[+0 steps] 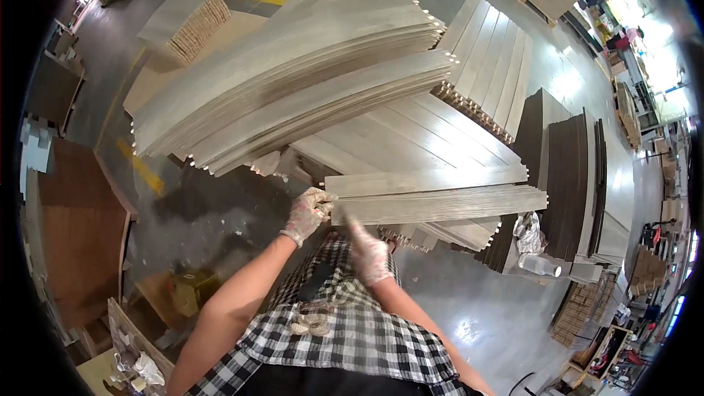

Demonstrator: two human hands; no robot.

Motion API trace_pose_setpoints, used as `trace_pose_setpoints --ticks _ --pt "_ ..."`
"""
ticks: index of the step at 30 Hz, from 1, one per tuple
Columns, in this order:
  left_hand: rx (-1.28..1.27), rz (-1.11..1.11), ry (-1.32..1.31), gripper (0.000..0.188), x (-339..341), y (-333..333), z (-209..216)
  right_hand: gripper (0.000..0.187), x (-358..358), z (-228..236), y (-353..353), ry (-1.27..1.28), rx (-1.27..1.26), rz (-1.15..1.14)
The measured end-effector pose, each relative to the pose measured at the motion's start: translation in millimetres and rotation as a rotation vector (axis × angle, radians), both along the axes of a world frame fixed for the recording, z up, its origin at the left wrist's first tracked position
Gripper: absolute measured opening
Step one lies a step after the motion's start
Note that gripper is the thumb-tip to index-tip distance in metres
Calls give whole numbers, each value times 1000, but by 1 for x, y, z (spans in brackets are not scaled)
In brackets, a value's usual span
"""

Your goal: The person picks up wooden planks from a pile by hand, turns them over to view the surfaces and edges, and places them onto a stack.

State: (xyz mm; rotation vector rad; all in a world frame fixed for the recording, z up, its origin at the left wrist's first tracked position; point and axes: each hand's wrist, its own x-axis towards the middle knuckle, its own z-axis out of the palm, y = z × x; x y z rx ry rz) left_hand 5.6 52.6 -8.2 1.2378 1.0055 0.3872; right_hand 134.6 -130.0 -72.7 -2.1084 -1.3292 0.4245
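A stack of long, thin grey-brown wood planks (pixel 440 204) lies crosswise in front of me, with its left end close to my hands. My left hand (pixel 309 215), in a white patterned glove, is at that end. Its fingers are bent and pressed together at the plank corner; what is between them I cannot make out. My right hand (pixel 370 255), gloved the same way, is just below the near edge of the stack. Motion smears its fingers, which point up toward the plank ends.
Beyond lie larger plank stacks (pixel 293 66) and another plank stack (pixel 488 66). At right stand dark panels (pixel 568 176) with a clear plastic bottle (pixel 539 265) and crumpled plastic wrap (pixel 528 233). A brown board (pixel 77 227) stands at left, near a cardboard box (pixel 192 290).
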Motion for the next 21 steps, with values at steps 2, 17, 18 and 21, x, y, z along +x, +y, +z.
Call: trace_pose_setpoints --ticks 2,17,18,21 --pt "6 -43 5 18 -11 4 -2 60 12 33 4 208 155 -172" --pt "556 122 25 21 3 -3 -20 83 13 40 -5 76 42 -168" --pt "638 19 13 21 20 -6 0 79 22 43 -11 51 -4 -209" --pt "904 -119 10 25 47 -13 3 80 90 73 -26 -25 165 -462"
